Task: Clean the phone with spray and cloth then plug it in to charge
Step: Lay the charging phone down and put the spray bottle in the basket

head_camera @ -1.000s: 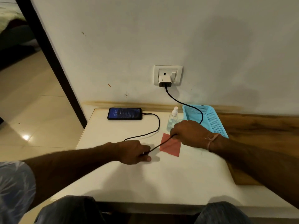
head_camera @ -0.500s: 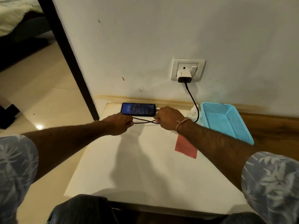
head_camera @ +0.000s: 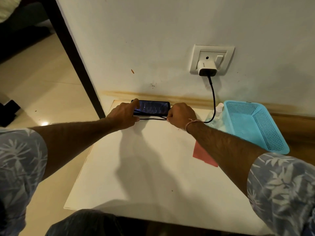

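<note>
A black phone (head_camera: 152, 108) with a lit screen lies flat at the far edge of the white table (head_camera: 144, 167), against the wall. My left hand (head_camera: 125, 114) rests at its left end, one finger up on the screen, thumb and fingers pinching the black cable (head_camera: 213, 97). My right hand (head_camera: 181, 114) is closed on the same cable at the phone's right end. The cable runs up to a white charger (head_camera: 207, 68) in the wall socket. A clear spray bottle (head_camera: 216, 114) stands beside the basket. A red cloth (head_camera: 202, 155) lies flat, partly under my right forearm.
A light blue perforated plastic basket (head_camera: 265, 133) sits at the table's right, on a wooden surface (head_camera: 298, 132). A dark door frame (head_camera: 75, 55) stands left of the table, with tiled floor beyond. My knees are at the table's near edge.
Both hands have carried the slack cable from the middle of the table to the phone at the far edge. My left finger has lifted onto the screen. The view has moved closer.
</note>
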`<control>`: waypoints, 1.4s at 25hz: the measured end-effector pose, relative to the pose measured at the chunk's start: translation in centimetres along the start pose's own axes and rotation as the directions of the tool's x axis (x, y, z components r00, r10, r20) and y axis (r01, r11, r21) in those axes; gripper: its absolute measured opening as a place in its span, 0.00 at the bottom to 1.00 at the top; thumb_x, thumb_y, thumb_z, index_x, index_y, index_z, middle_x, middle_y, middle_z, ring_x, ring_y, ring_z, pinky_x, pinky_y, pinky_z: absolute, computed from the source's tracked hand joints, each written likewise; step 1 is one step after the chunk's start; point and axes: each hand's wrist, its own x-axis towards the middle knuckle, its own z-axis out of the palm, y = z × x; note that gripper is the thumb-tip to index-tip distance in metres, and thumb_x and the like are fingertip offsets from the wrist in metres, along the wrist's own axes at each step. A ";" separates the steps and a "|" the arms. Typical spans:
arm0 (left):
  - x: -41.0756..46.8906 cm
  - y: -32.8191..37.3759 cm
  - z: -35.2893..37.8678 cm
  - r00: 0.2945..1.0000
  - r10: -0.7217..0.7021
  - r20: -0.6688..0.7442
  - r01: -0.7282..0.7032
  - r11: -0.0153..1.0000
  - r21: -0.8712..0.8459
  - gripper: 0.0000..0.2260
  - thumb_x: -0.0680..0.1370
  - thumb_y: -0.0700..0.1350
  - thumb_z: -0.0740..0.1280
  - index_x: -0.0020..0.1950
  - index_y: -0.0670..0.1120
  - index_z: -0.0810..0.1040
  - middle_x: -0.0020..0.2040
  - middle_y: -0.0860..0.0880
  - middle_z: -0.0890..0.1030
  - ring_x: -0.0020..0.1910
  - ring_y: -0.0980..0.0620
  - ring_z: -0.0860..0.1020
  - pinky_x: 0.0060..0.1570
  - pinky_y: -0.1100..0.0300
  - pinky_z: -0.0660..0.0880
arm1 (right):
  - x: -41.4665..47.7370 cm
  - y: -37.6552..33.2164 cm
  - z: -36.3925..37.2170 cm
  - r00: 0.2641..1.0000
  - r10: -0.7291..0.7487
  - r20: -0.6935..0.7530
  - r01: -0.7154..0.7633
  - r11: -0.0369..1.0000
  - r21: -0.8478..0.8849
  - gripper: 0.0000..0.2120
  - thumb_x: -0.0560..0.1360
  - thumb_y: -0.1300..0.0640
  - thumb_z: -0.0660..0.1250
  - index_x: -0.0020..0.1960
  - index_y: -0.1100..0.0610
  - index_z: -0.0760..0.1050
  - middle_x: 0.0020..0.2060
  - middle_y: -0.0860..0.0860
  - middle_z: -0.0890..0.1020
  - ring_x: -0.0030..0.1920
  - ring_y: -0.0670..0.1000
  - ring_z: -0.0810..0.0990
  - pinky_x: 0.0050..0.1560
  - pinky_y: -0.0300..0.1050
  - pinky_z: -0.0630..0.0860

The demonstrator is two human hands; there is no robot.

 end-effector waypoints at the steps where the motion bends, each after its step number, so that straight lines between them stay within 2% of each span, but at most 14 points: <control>1: 0.0 -0.2 0.1 1.000 -0.003 -0.006 0.003 1.000 0.020 0.20 0.77 0.48 0.73 0.65 0.50 0.69 0.61 0.42 0.81 0.50 0.42 0.80 0.43 0.49 0.81 | 0.1 0.0 0.0 1.000 0.010 -0.007 -0.010 1.000 0.015 0.10 0.75 0.56 0.66 0.51 0.58 0.83 0.49 0.55 0.84 0.52 0.58 0.81 0.53 0.50 0.78; 3: 0.2 -0.5 0.2 0.999 0.014 -0.038 -0.010 0.995 0.102 0.16 0.78 0.49 0.71 0.64 0.51 0.74 0.61 0.44 0.81 0.50 0.44 0.80 0.40 0.53 0.77 | 0.3 -0.2 0.1 0.999 0.034 0.005 -0.035 0.998 0.044 0.09 0.74 0.56 0.68 0.50 0.58 0.83 0.49 0.55 0.84 0.52 0.59 0.81 0.54 0.51 0.78; 5: 0.2 -0.8 0.5 0.992 0.100 -0.082 -0.082 0.976 0.200 0.10 0.79 0.50 0.70 0.58 0.50 0.80 0.59 0.46 0.82 0.51 0.45 0.80 0.37 0.57 0.72 | 0.7 -0.2 -0.2 0.997 0.058 0.051 -0.061 0.996 0.066 0.09 0.72 0.55 0.70 0.49 0.57 0.83 0.48 0.55 0.84 0.51 0.58 0.82 0.54 0.52 0.79; 7: -0.2 -0.9 0.6 0.974 0.202 -0.102 -0.169 0.950 0.262 0.09 0.79 0.51 0.69 0.55 0.48 0.84 0.58 0.48 0.81 0.52 0.46 0.79 0.38 0.58 0.71 | 1.3 0.1 -0.8 0.992 0.093 0.085 -0.105 0.983 0.148 0.09 0.69 0.52 0.75 0.46 0.56 0.84 0.45 0.55 0.85 0.48 0.57 0.82 0.52 0.50 0.80; 9: -0.6 -0.9 0.7 0.964 0.238 -0.120 -0.202 0.945 0.256 0.10 0.78 0.51 0.71 0.52 0.47 0.85 0.56 0.47 0.80 0.53 0.46 0.76 0.42 0.56 0.70 | 2.1 0.7 -1.4 0.988 0.146 0.040 -0.151 0.953 0.263 0.10 0.69 0.52 0.76 0.45 0.57 0.85 0.45 0.55 0.85 0.48 0.56 0.82 0.52 0.48 0.80; 11: -0.5 -0.7 0.8 0.972 0.164 -0.169 -0.132 0.973 0.189 0.10 0.76 0.52 0.73 0.49 0.46 0.85 0.58 0.46 0.77 0.57 0.45 0.71 0.50 0.52 0.69 | 2.6 1.3 -1.3 0.989 0.144 -0.030 -0.134 0.968 0.211 0.10 0.71 0.57 0.75 0.52 0.58 0.84 0.51 0.57 0.84 0.53 0.57 0.81 0.57 0.49 0.78; 14: 0.1 -0.1 0.7 0.977 -0.157 -0.147 0.157 0.988 -0.011 0.13 0.71 0.54 0.77 0.49 0.49 0.79 0.67 0.45 0.72 0.67 0.42 0.66 0.63 0.45 0.65 | 3.2 1.7 -0.2 0.997 0.073 -0.006 -0.073 0.997 0.012 0.14 0.74 0.62 0.71 0.59 0.60 0.80 0.56 0.60 0.82 0.58 0.60 0.79 0.60 0.51 0.77; 15: 0.3 0.1 0.7 0.962 -0.249 -0.109 0.242 0.968 -0.072 0.17 0.70 0.54 0.78 0.51 0.49 0.76 0.66 0.44 0.73 0.67 0.42 0.67 0.63 0.45 0.63 | 3.3 1.8 0.1 0.998 0.067 0.000 -0.067 0.998 -0.012 0.13 0.74 0.62 0.70 0.58 0.60 0.81 0.55 0.60 0.82 0.57 0.61 0.79 0.59 0.51 0.77; 17: 0.5 0.4 0.8 0.937 -0.344 -0.065 0.328 0.928 -0.177 0.24 0.69 0.53 0.79 0.57 0.48 0.71 0.59 0.46 0.75 0.62 0.43 0.70 0.58 0.48 0.61 | 3.6 2.0 0.5 0.997 0.072 -0.025 -0.073 0.997 -0.012 0.12 0.74 0.62 0.69 0.57 0.60 0.81 0.54 0.61 0.82 0.56 0.62 0.80 0.57 0.51 0.78; 19: 0.7 0.5 0.7 0.931 -0.361 -0.054 0.338 0.908 -0.248 0.29 0.69 0.52 0.80 0.61 0.48 0.67 0.58 0.46 0.77 0.61 0.44 0.72 0.56 0.49 0.59 | 3.8 2.0 0.7 0.995 0.081 -0.052 -0.081 0.997 -0.002 0.11 0.75 0.60 0.69 0.57 0.59 0.81 0.54 0.60 0.82 0.55 0.62 0.79 0.56 0.51 0.78; 22: 0.9 0.5 0.7 0.929 -0.365 -0.055 0.338 0.901 -0.271 0.33 0.69 0.50 0.80 0.66 0.48 0.64 0.62 0.45 0.79 0.63 0.43 0.72 0.60 0.48 0.60 | 4.0 1.9 0.8 0.994 0.086 -0.073 -0.087 0.996 -0.006 0.11 0.75 0.60 0.69 0.57 0.58 0.81 0.54 0.60 0.81 0.55 0.62 0.79 0.56 0.52 0.78; 28: 1.1 0.8 1.1 0.936 -0.342 -0.084 0.309 0.913 -0.265 0.33 0.70 0.50 0.79 0.67 0.49 0.62 0.62 0.45 0.79 0.64 0.43 0.71 0.58 0.49 0.59 | 4.4 1.5 1.3 0.992 0.071 -0.100 -0.074 0.997 -0.029 0.12 0.74 0.61 0.70 0.57 0.59 0.81 0.54 0.60 0.81 0.53 0.63 0.80 0.52 0.51 0.77; 31: 1.2 0.7 1.2 0.939 -0.332 -0.089 0.301 0.920 -0.252 0.33 0.71 0.52 0.79 0.67 0.49 0.62 0.63 0.45 0.79 0.65 0.43 0.71 0.60 0.47 0.60 | 4.3 1.4 1.2 0.989 0.094 -0.111 -0.095 0.995 -0.005 0.11 0.73 0.62 0.70 0.55 0.59 0.82 0.52 0.61 0.82 0.52 0.64 0.80 0.50 0.51 0.77; 35: 1.2 0.3 1.2 0.942 -0.323 -0.089 0.296 0.927 -0.231 0.33 0.71 0.54 0.78 0.67 0.49 0.63 0.63 0.45 0.78 0.66 0.43 0.70 0.61 0.46 0.61 | 3.9 1.4 0.9 0.992 0.091 -0.091 -0.093 0.996 -0.013 0.12 0.73 0.61 0.69 0.56 0.58 0.82 0.53 0.60 0.82 0.53 0.64 0.80 0.52 0.52 0.78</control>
